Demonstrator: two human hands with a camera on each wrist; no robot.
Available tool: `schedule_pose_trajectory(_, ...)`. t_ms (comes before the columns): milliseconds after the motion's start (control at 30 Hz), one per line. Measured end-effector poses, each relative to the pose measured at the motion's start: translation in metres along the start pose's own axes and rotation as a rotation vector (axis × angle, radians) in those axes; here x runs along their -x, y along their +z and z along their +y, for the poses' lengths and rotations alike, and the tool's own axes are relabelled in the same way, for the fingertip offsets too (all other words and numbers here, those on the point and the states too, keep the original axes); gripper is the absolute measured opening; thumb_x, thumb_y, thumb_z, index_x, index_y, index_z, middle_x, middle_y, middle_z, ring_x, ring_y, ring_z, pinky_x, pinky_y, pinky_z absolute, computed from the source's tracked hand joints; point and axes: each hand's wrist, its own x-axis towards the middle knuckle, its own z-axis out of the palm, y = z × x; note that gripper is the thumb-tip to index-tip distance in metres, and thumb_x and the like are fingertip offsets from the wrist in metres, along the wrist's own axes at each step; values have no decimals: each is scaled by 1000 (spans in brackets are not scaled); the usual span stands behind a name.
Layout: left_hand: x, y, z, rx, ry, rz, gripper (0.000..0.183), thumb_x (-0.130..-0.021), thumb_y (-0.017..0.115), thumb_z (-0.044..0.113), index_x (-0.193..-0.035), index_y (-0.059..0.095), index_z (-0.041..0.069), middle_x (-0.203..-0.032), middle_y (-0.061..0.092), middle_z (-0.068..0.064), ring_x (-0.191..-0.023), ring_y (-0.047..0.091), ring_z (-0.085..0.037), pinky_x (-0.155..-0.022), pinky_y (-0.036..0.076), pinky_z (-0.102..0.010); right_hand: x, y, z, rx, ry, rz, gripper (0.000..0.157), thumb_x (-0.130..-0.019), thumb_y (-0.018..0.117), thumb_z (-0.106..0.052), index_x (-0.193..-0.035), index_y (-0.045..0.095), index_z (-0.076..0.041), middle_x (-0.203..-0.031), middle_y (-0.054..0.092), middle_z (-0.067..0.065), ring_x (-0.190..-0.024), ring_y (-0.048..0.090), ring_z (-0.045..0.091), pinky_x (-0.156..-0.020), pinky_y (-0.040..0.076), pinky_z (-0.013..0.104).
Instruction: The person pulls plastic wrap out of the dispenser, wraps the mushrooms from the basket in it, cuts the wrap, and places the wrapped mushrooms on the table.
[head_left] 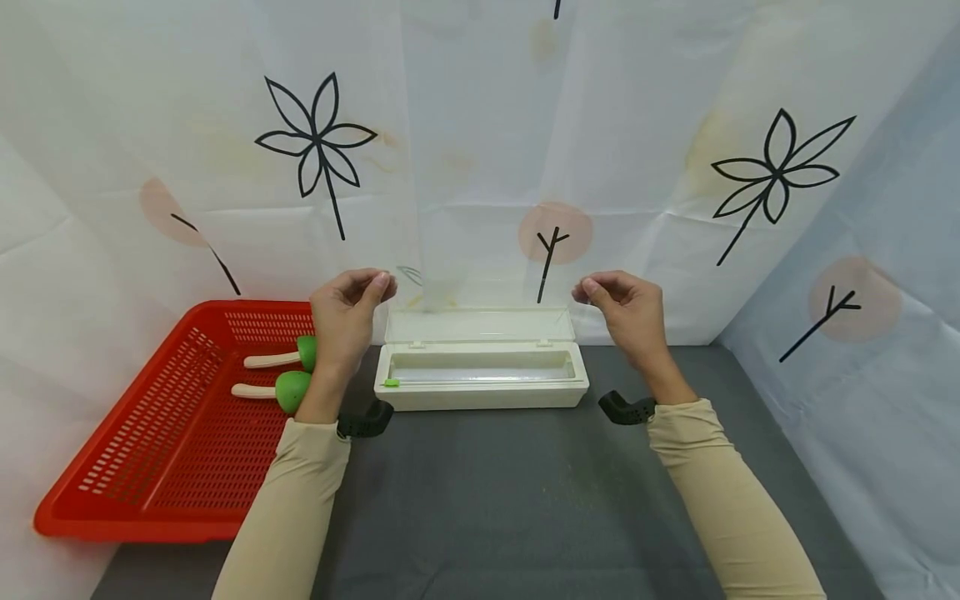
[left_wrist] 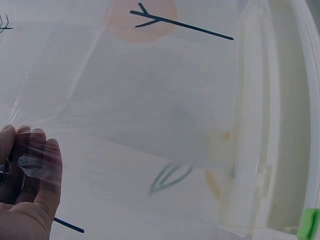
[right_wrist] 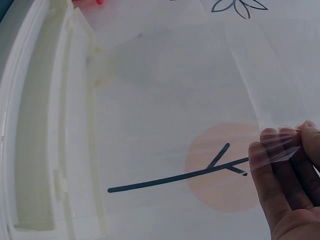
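A white cling film dispenser (head_left: pixel 480 398) stands near the back of the grey table, its clear-fronted lid (head_left: pixel 480 325) raised. Above and left of it, my left hand (head_left: pixel 345 321) pinches one corner of a sheet of clear cling film (left_wrist: pixel 37 150) between thumb and fingers. To the right, at about the same height, my right hand (head_left: pixel 633 317) pinches the other corner, where the film (right_wrist: pixel 280 147) gathers in creases. Between both hands the film is stretched, almost invisible in the head view. A green slide cutter (head_left: pixel 392 382) sits at the dispenser's left end.
On the left is a red plastic basket (head_left: pixel 172 525) holding two green-headed things with pale handles (head_left: pixel 258 391), partly covered by my left forearm. A white cloth with printed leaves (head_left: pixel 480 167) hangs behind the table (head_left: pixel 487 500). Another cloth wall (head_left: pixel 900 375) bounds the right side.
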Motion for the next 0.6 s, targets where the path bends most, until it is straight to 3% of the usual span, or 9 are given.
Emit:
schedule_pose_trajectory(167,-1,1,4,33,21,7,17,-94,69,-2,-104,69,-16,-90,73,-3,-84,72,-14,-83,57,-28,-2,-1,-6,5,-17,18,15,-97,65,2,-102,70,15,-91,75,10,-85,72,13,-83,57,29)
schedule_pose_trajectory(367,0,0,10,55,19,1,19,-95,69,-1,-104,68,-17,-89,73,-2,-84,72,-15,-83,57,-28,0,-3,-16,-36,-15,6,17,-97,66,0,-103,69,16,-89,74,8,-85,72,15,-84,57,29)
schedule_pose_trajectory(600,11,-12,20,-8,48,-123,14,-96,66,-3,-105,67,-14,-94,73,-9,-88,72,-16,-86,56,-29,12,-11,-24,-38,26,-106,20,-102,59,-3,-105,62,17,-95,74,9,-90,73,16,-88,56,28)
